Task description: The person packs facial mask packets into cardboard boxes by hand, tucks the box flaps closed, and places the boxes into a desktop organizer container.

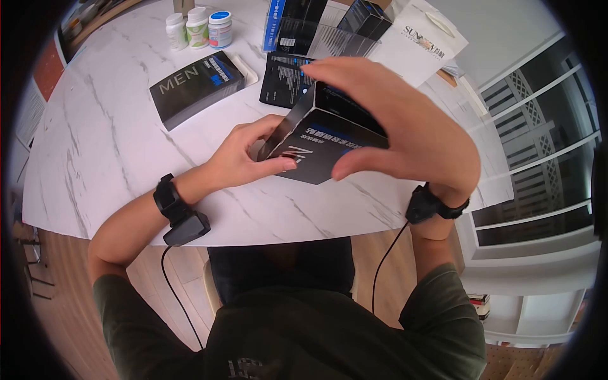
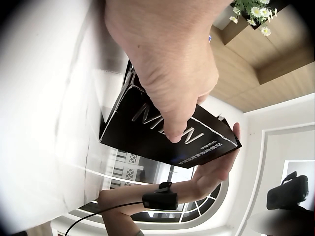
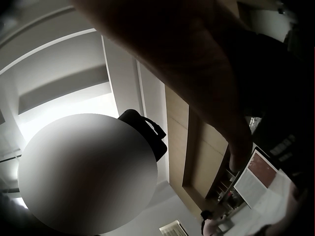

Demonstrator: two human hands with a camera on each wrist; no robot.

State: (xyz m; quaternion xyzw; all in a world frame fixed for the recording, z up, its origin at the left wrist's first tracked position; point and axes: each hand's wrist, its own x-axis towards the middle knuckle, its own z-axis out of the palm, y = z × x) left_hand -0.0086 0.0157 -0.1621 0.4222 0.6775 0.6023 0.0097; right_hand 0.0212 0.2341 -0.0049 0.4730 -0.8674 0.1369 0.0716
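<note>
A black box (image 1: 316,161) with silver lettering and pale edges is tilted over the near part of the table. My left hand (image 1: 250,149) grips its left end, the thumb lying across the lettered face. In the left wrist view that thumb presses over the "MEN" print on the box (image 2: 162,135). Around the box's right end my right hand (image 1: 411,126) arches with fingers extended, overlapping the top and the front face in the head view. A raised flap (image 2: 221,119) shows at the box's far end. The right wrist view shows the right hand (image 3: 197,69) dark.
Behind the hands lies a black printed packet (image 1: 278,85). Another MEN box (image 1: 196,88) rests on the marbled table (image 1: 95,139) to the left. Several bottles (image 1: 197,28), upright boxes (image 1: 291,25) and a white paper bag (image 1: 421,38) stand farther back.
</note>
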